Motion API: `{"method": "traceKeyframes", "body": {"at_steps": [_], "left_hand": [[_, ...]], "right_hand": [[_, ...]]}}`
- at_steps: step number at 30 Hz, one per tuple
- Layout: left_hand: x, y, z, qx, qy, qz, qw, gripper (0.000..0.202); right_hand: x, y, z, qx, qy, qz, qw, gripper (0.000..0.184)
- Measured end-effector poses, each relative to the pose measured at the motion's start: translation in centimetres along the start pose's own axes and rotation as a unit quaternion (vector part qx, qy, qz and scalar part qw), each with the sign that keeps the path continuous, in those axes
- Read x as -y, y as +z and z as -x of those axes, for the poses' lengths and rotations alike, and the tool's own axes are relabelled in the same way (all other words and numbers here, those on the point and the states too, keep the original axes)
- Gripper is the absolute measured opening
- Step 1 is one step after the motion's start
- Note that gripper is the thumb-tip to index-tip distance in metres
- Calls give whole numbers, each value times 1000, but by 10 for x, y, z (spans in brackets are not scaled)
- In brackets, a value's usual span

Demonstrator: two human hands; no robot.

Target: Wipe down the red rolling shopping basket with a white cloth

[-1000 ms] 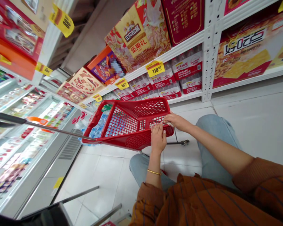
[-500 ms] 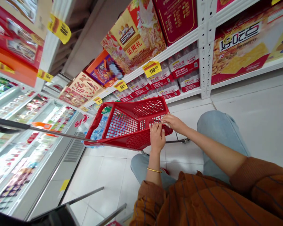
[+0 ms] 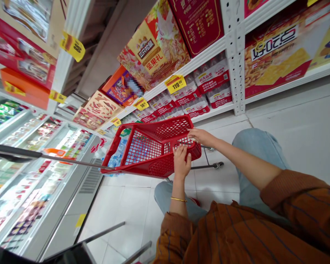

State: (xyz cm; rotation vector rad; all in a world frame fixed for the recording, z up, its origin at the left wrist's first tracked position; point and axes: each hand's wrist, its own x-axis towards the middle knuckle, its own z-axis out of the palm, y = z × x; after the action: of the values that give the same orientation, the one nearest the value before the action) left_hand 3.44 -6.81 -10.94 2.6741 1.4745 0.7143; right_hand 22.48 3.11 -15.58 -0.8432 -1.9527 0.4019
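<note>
Here we go: my left hand is clenched on the rim of the red shopping basket, and my right hand grips that same rim just beside it. The basket is tilted above the white floor tiles, its long metal pull handle running off left. Wrapped water bottles lie inside, with a chilled display case on one side and shelved water packs on the other!

Head-worn view, facing forward-down
</note>
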Motion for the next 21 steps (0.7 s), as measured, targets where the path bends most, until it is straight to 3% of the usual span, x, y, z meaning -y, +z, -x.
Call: {"method": "traceKeyframes", "body": {"at_steps": [6,21], "left_hand": [[0,-6,3,19,11,-5,1000,39],[13,-19,24,-9,-1,2,1000,30]], "right_hand": [[5,3,6,3,-1,-2,1000,24],[41,20,23,-37,17,-36,999,23]]}}
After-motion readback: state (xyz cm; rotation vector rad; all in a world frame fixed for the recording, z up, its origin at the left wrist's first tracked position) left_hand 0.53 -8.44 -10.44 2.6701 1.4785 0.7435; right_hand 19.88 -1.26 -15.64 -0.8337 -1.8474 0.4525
